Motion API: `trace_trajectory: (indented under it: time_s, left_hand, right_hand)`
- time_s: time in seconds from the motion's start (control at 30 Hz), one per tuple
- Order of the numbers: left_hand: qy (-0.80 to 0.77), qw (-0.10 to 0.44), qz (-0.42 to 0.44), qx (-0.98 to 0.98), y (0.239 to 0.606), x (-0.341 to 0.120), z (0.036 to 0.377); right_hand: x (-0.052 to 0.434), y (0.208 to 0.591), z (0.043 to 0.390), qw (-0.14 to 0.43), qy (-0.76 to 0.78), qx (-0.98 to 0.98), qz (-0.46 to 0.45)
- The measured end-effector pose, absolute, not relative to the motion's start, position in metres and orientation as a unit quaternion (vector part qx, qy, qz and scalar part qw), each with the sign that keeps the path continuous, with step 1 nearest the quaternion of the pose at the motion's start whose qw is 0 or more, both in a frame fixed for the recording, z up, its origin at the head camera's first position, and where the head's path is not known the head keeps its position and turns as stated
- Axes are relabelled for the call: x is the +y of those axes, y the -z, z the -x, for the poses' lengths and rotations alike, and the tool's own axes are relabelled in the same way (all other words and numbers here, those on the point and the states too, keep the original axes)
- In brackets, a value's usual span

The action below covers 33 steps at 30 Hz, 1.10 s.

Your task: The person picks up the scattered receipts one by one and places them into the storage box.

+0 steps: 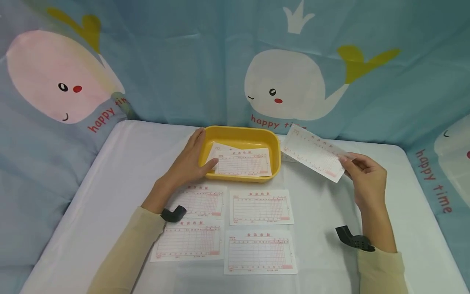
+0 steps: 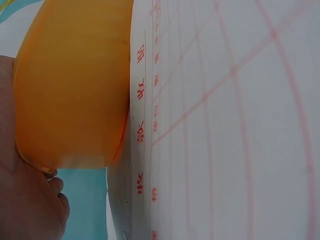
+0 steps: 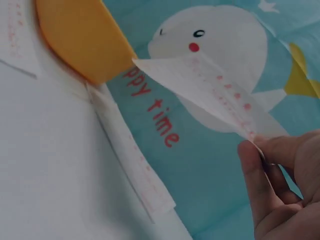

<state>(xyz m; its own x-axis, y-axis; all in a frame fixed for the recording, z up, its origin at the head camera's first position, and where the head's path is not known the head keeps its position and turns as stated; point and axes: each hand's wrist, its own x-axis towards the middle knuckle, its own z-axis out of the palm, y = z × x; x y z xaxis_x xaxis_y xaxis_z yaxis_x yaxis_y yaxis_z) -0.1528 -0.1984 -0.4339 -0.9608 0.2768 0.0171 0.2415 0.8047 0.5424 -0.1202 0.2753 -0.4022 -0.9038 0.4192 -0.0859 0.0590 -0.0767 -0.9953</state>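
1. The right hand (image 1: 367, 179) pinched a slip (image 1: 313, 152) by its near end and held it up in the air, just right of the yellow tray (image 1: 239, 134). The slip was thin and floppy. I think it could have bent, torn, or slid out of the fingers, because only one end was held.
2. The left hand (image 1: 189, 159) lay on the left rim of the tray, fingers straight and mostly together. The thumb touched the papers in the tray (image 1: 242, 162). I think a push from that hand could have moved the tray, since it looked light.
3. Four sheets (image 1: 261, 206) lay flat on the white table (image 1: 110, 163), in two rows just in front of the tray. I think a sleeve (image 1: 125, 253) could have brushed them out of place, because the left arm lay across them.
4. The held slip was white with red lines and red print. It was long and narrow. It tilted, with its far end up by the tray's right corner.
5. Another slip (image 3: 132, 160) lay on the table under the held one, near the tray.
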Motion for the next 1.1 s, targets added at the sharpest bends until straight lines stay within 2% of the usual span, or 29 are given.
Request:
trace_trajectory:
  time_s: [0.1,0.27,0.53,0.8,1.1]
  left_hand:
    - [-0.280,0.031,-0.135,0.950,0.434,-0.197,0.153]
    - [-0.281,0.031,-0.139,0.949,0.435,-0.196,0.153]
    - [-0.276,0.030,-0.134,0.951,0.433,-0.196,0.152]
    - [-0.281,0.032,-0.132,0.950,0.436,-0.195,0.152]
    - [-0.274,0.034,-0.128,0.953,0.432,-0.194,0.152]
  right_hand:
    - [0.274,0.397,0.125,0.133,-0.725,-0.648,0.190]
    - [0.269,0.391,0.129,0.109,-0.704,-0.676,0.187]
    - [0.243,0.382,0.141,0.042,-0.651,-0.754,0.080]
    - [0.211,0.375,0.154,0.002,-0.527,-0.850,-0.009]
    - [0.183,0.365,0.172,-0.039,-0.491,-0.869,-0.037]
